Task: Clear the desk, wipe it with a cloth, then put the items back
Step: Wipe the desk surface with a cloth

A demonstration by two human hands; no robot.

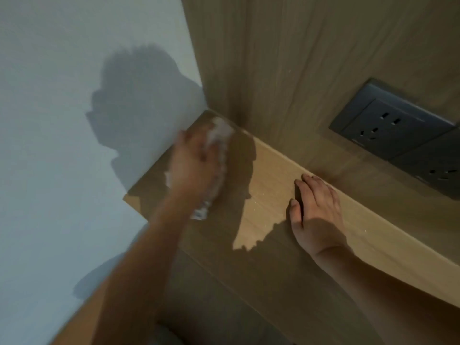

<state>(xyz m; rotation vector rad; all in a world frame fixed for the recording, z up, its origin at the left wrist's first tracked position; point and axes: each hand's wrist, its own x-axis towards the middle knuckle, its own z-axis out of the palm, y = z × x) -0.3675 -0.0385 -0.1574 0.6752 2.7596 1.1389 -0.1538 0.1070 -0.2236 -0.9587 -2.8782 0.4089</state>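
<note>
A pale wall [62, 120] meets a wood-grain panel [286, 58] above the far left corner of a light wooden desk [268, 185]. The desk's near and right parts run out of frame, and shadow covers much of its top. The left hand [191, 168] is smeared by motion blur; how its fingers lie is hard to make out, though it presses a white crumpled cloth [219, 145] onto the desk near that corner. Cloth shows beyond the fingertips and beneath the palm. The right hand [316, 215] lies flat, fingers straight, close to the back edge. Dark wall sockets [388, 128] sit on the panel, cut off at right.
</note>
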